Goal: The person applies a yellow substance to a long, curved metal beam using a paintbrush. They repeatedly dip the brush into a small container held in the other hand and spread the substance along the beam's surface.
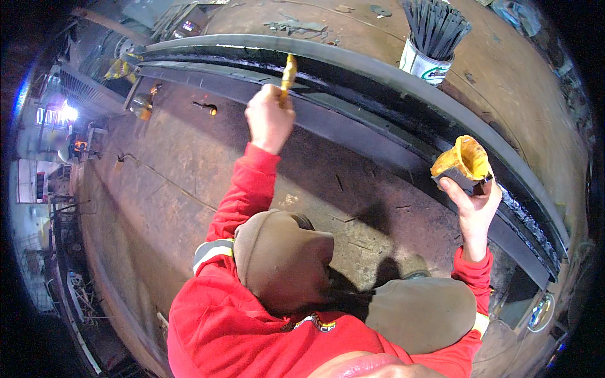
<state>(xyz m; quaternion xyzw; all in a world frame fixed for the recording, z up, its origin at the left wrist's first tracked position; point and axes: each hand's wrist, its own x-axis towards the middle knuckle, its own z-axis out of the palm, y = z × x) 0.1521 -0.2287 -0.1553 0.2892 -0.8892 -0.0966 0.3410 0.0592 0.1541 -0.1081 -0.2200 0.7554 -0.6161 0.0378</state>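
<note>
Both of your 2 hands are full. Your left grip (270, 120) is closed around a yellow-smeared, brush-like tool (288, 72), its far end pointing ahead over the long dark beam (391, 107); I cannot tell whether they touch. Your right grip (474, 211) curls around the base of a yellow-stained cup (446, 162). Ahead of it, past the beam, stands a white bucket (425, 64) of dark strips (437, 28).

Right hand (478, 205) partly out of sight behind the yellow-stained cup (454, 162).
</note>
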